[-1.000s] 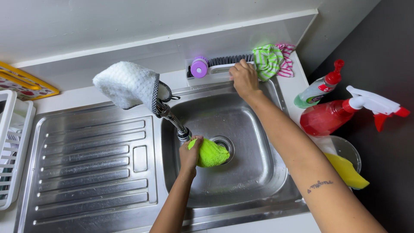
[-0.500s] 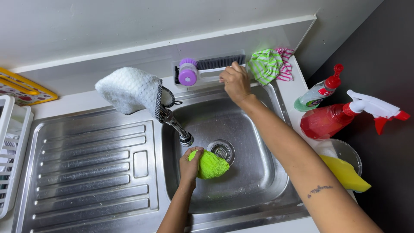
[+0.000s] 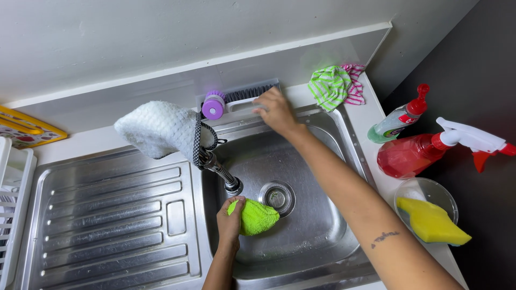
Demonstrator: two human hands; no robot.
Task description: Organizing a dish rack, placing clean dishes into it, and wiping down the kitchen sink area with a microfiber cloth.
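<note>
Green cloth [image 3: 257, 217], bright lime and bunched into a wad, sits low in the centre of the frame on the floor of the steel sink [image 3: 322, 236], just left of the round drain strainer [image 3: 277, 197]. The left hand [image 3: 230, 221] is curled round the cloth's left side, fingers closed on it and pressing it to the basin. Directly above that hand hangs the flexible tap spout [image 3: 226, 177], and over the tap's top is draped a white textured cloth [image 3: 158, 128].

The right hand [image 3: 275, 109] reaches to the upper centre of the frame, its fingers bent down onto the right end of a dark-bristled scrubbing brush [image 3: 248, 94] lying along the ledge behind the sink; whether it grips the brush or only touches it cannot be told. A purple round knob [image 3: 213, 107] caps the brush's left end.

Further right on the white surface [image 3: 371, 110] lies a crumpled green-and-pink striped rag [image 3: 336, 85]. At the right edge of the frame stand two spray bottles [image 3: 416, 145], and below them a clear bowl [image 3: 424, 193] holding a yellow sponge [image 3: 432, 221]. The ribbed draining board [image 3: 113, 225] fills the lower left.
</note>
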